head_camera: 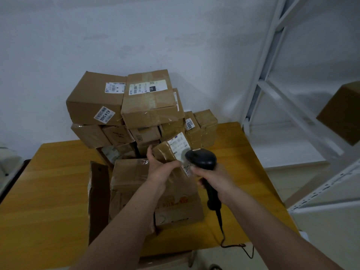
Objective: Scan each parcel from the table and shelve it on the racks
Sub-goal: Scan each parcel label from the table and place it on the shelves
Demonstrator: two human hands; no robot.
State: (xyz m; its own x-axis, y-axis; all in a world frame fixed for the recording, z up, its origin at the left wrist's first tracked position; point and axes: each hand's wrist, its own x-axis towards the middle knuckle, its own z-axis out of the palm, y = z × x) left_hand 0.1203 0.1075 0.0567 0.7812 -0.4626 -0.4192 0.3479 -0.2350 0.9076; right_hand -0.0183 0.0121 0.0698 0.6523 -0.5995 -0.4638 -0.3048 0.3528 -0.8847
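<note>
Your right hand (211,178) wraps fingers round black scanner (202,160) handle, head aimed at white label (180,146). Your left hand (159,168) grips small parcel (163,152), thumb on top, fingers curled behind, just above table (48,191). Large box (128,182) below. Parcel stack (136,110) behind, against wall. White rack (272,84) far right, box (342,114) on shelf.

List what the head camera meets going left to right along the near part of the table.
Dark brown parcel → large taped box → left hand gripping a small parcel → right hand holding the scanner → white rack.
</note>
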